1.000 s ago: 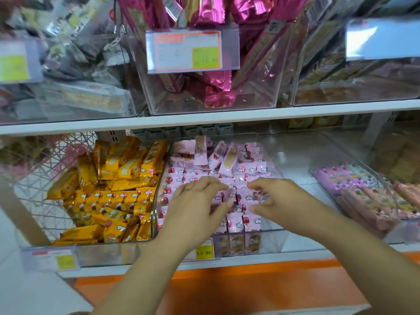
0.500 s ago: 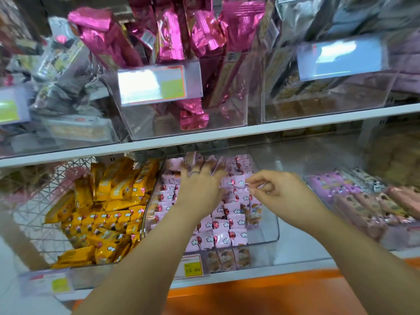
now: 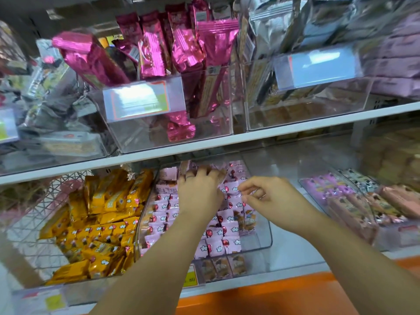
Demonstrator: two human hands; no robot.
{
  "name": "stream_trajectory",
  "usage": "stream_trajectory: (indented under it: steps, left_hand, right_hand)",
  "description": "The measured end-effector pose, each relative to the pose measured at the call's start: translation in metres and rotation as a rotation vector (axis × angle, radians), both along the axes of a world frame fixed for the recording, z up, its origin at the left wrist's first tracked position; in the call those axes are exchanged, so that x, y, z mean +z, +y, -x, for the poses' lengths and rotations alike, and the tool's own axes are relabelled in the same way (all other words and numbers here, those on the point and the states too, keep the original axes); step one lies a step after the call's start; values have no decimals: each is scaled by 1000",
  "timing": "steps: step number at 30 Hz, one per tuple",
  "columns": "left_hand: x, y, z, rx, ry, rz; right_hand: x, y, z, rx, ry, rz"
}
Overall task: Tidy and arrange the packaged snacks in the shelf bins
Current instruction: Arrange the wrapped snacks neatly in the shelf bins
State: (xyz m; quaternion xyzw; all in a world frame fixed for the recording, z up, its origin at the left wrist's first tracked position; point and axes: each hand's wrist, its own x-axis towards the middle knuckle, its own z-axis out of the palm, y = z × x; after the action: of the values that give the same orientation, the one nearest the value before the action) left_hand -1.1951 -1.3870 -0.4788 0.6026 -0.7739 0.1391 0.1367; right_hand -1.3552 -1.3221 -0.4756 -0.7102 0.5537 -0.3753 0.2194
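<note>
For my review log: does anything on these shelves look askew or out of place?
Yes. In the upper clear bin, one magenta packet tilts far left over the rim, while the other magenta packets stand nearly upright.

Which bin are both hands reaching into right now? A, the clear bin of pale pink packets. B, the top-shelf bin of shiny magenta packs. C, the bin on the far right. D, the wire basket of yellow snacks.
A: the left hand and the right hand are both over the pale pink packets in the clear bin, just right of the yellow snacks.
</note>
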Motion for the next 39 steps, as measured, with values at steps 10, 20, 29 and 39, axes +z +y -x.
stream_trajectory:
  steps: [10,20,29,39]
  left_hand:
    - [18,59,-12,-325,894,-141]
    - [14,71,-41,-421,1251,-588]
    - [10,67,-30,-300,1299,-485]
    - [10,62,-32,-256,1283,-495]
  right_hand:
    - [2,1,-11,36,184,310]
    - [12,12,-12,16,-64,190]
    - [13,7,-3,47,-354,-16]
    - [13,12,9,67,-389,-99]
